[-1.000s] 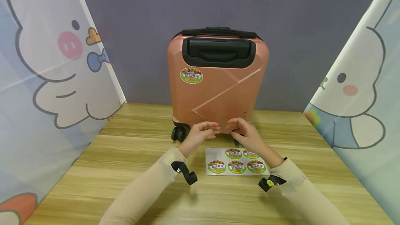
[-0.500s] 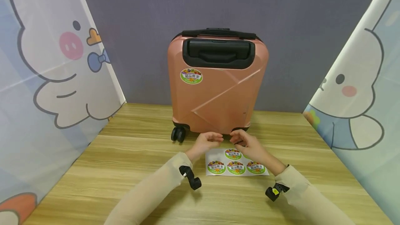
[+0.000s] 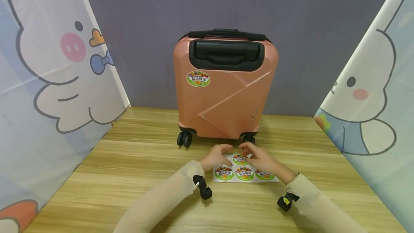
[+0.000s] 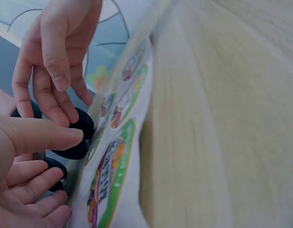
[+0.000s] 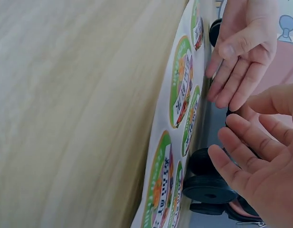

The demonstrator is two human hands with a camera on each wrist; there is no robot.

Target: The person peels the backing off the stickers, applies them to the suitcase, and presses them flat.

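Note:
A white sheet of oval fruit stickers (image 3: pixel 216 180) lies on the wooden table in front of a pink suitcase (image 3: pixel 223 100). My left hand (image 3: pixel 218 156) hovers over the sheet's upper left part, thumb and fingers apart, with nothing in it. Over its upper right part is my right hand (image 3: pixel 261 159), fingers loosely bent and also holding nothing; it covers one sticker and part of another. In the right wrist view both palms face the stickers (image 5: pixel 182 83) from close by. One matching sticker (image 3: pixel 198 78) sits on the suitcase's upper left front.
The suitcase stands upright on black wheels (image 3: pixel 184 139), its black handle (image 3: pixel 227 51) folded down, against a grey back panel (image 3: pixel 145 46). Cartoon-printed panels (image 3: pixel 74 96) enclose the wooden table (image 3: pixel 145 128) on the left and right.
Both hands have come down and toward the person, from in front of the suitcase's lower edge to over the sticker sheet. Left thumb and fingers have spread wider. Suitcase and sheet stay put.

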